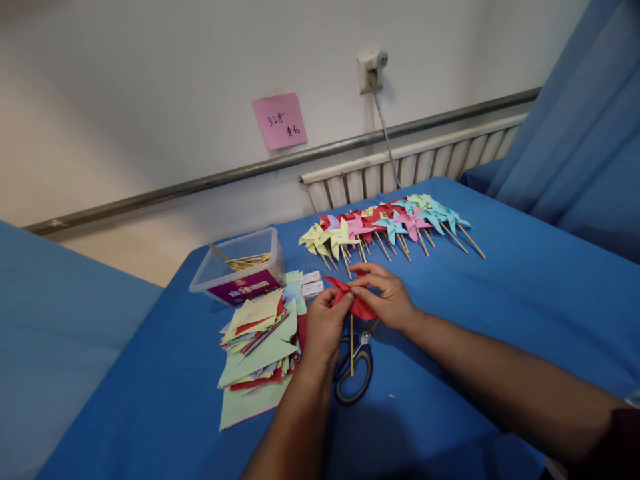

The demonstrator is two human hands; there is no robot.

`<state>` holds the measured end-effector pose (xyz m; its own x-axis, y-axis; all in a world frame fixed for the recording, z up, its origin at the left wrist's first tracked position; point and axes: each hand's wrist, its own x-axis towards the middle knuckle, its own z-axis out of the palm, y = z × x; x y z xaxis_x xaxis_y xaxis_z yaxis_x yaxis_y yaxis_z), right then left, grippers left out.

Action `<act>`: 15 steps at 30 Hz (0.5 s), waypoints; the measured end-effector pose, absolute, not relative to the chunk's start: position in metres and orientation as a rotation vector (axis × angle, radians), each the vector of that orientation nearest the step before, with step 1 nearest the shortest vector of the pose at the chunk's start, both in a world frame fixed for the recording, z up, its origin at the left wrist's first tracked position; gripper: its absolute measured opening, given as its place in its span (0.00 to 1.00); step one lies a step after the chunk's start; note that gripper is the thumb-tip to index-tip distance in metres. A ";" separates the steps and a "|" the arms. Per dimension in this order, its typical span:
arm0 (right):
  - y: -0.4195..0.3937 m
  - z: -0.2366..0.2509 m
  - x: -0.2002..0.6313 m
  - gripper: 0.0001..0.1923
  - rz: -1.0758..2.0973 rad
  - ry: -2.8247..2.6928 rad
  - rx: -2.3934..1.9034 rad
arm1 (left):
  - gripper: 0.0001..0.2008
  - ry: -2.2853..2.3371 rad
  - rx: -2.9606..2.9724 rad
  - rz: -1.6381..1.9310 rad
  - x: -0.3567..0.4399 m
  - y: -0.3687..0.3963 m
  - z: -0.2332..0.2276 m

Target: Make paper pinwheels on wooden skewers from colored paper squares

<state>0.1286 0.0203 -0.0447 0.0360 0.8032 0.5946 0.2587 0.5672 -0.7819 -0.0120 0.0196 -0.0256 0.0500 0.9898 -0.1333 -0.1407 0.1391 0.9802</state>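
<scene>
Near the middle of the frame, both hands meet over a red pinwheel (354,299). The left hand (324,327) is closed on the paper's left edge, thumb and fingers pinching a fold. The right hand (389,298) grips the right side, its fingertips pressed on the centre of the folded paper. A thin wooden stick (351,347) hangs down from the pinwheel toward the lower middle, crossing a pair of scissors (356,365) that lie flat on the blue table (500,300) just below the hands.

To the left of the hands sits a loose stack of paper (260,350), mostly pale green and yellow with some red sheets showing between them. Above it, left of centre, is a clear plastic tub (240,268) with more sticks inside; a purple label with white writing runs along its front, too small to read. Two small white boxes (312,283) lie between the tub and the hands.

Above the hands, a row of finished pinwheels (385,227) stretches toward the upper right: yellow, red, pink and light blue, sticks pointing toward the lower right.

On the wall in the upper middle a pink note (279,121) carries handwritten marks that look like "32" and some characters, not clearly legible. To its right is a wall socket (372,70) with a cord hanging down to a radiator (415,167).
</scene>
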 end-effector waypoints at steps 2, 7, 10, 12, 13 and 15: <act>0.021 -0.045 0.128 0.04 0.621 -1.419 -0.953 | 0.13 1.140 1.021 1.137 -0.012 0.020 -0.026; 0.024 -0.047 0.127 0.09 0.822 -1.224 -0.976 | 0.14 1.151 1.018 1.137 -0.013 0.020 -0.025; 0.024 -0.048 0.126 0.10 0.839 -1.255 -0.987 | 0.14 1.139 1.014 1.119 -0.013 0.020 -0.026; 0.023 -0.047 0.126 0.09 0.807 -1.299 -0.977 | 0.14 1.129 1.017 1.108 -0.013 0.020 -0.026; 0.023 -0.047 0.126 0.09 0.788 -1.319 -0.969 | 0.15 1.129 1.024 1.107 -0.013 0.020 -0.026; 0.022 -0.046 0.127 0.07 0.755 -1.354 -0.954 | 0.15 1.133 1.039 1.107 -0.013 0.019 -0.027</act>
